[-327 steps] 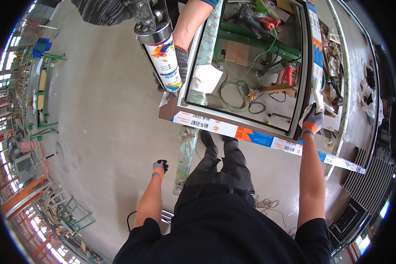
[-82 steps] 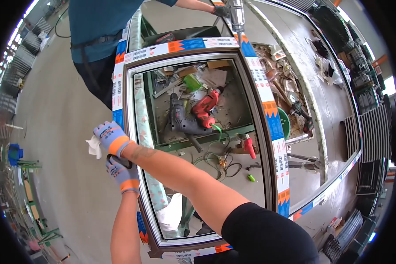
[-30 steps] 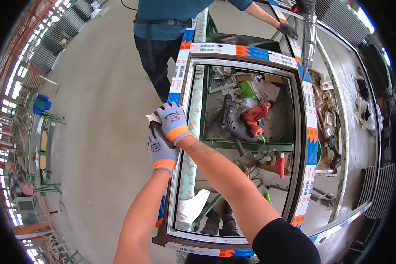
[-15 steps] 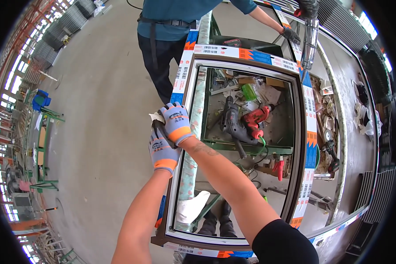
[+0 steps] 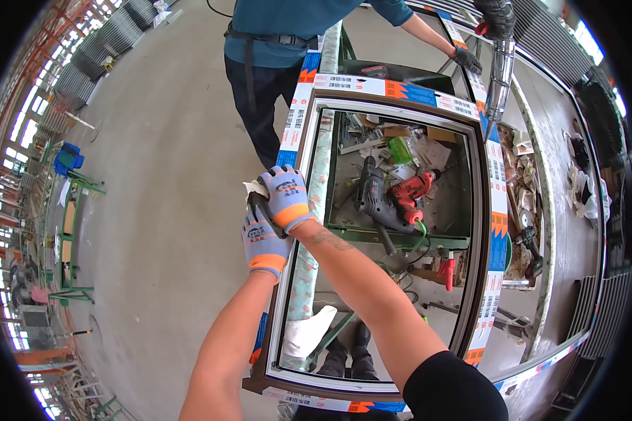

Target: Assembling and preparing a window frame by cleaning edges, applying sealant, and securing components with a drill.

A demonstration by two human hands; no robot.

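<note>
Grip: can't tell | left hand, right hand, white scrap at frame edge | wide floor leftward

grey-blue fabric left glove has orange cuff | grey-blue fabric right glove matches | brown rectangular metal frame shows silver inner edge | flat white tape bears blue blocks, orange zigzags
</note>
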